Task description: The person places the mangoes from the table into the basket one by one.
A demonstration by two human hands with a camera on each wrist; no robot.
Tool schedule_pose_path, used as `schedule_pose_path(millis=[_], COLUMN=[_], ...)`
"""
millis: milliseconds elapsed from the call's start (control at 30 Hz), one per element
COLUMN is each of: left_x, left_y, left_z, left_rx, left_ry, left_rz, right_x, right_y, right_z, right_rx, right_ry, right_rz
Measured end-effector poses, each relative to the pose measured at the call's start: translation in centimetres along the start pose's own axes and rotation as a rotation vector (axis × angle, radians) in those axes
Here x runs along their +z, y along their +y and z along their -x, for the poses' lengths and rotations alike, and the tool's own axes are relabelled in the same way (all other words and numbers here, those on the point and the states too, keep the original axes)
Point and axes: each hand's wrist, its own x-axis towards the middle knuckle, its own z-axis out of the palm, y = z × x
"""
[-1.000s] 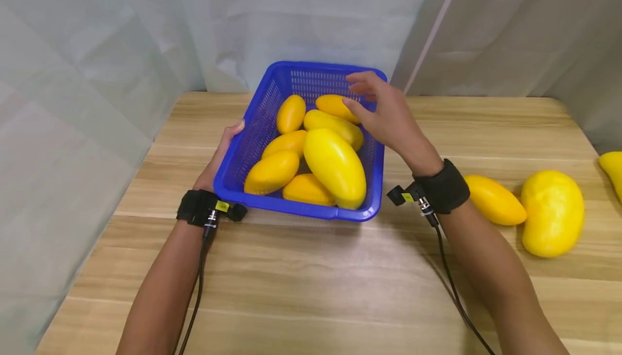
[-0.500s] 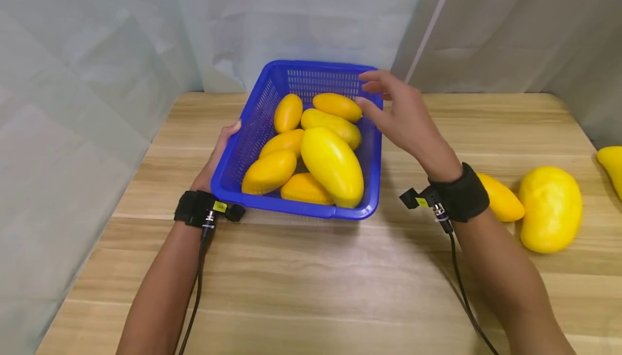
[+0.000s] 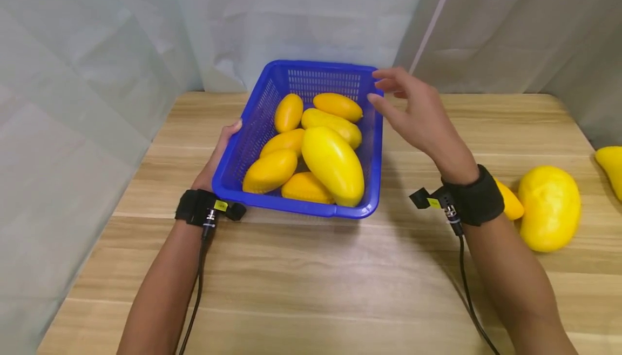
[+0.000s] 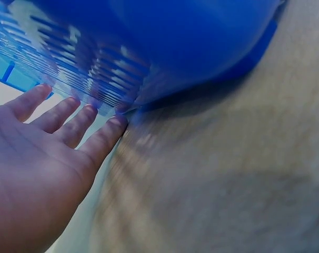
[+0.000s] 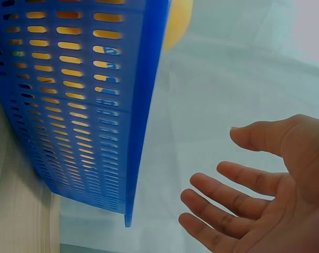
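Note:
A blue plastic basket [image 3: 297, 205] holds several yellow and orange mangoes, the largest, bright yellow mango [image 3: 332, 166] lying on top near the front right. My left hand [image 3: 217, 152] touches the basket's left side. In the left wrist view the fingers [image 4: 59, 113] of that hand are extended, their tips right at the slotted wall. My right hand [image 3: 419, 112] is raised beside the far right corner of the basket, holding nothing, its fingers loosely spread. From the right wrist view, a gap shows between this hand and the basket's slotted side wall [image 5: 70, 105].
Right of the basket, an orange mango [image 3: 510, 203] lies partly hidden behind my right wrist, against a big rounded yellow fruit [image 3: 549, 209]. Another yellow fruit [image 3: 612, 166] is cut off at the right edge. Pale sheeting [image 3: 311, 14] hangs behind the wooden table [image 3: 311, 285].
My right hand has moved rightward, from over the basket's far right corner to just outside its rim. The left hand stays at the basket's side, and the mangoes lie as before.

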Motion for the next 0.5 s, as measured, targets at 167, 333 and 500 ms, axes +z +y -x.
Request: schedule_pose_path(millis=[167, 333, 500], left_x=[0.2, 0.3, 0.4], left_y=[-0.3, -0.5, -0.6], left_z=[-0.4, -0.5, -0.3], left_rx=[-0.003, -0.003, -0.020], left_ry=[-0.010, -0.011, -0.021], left_rz=[-0.016, -0.032, -0.024], right_x=[-0.5, -0.6, -1.3], right_y=[0.4, 1.4, 2.8], right_z=[0.3, 1.1, 2.5], right_rx=[0.021, 0.020, 0.029], right_ry=[0.002, -0.013, -0.049], right_rz=[-0.006, 0.010, 0.056])
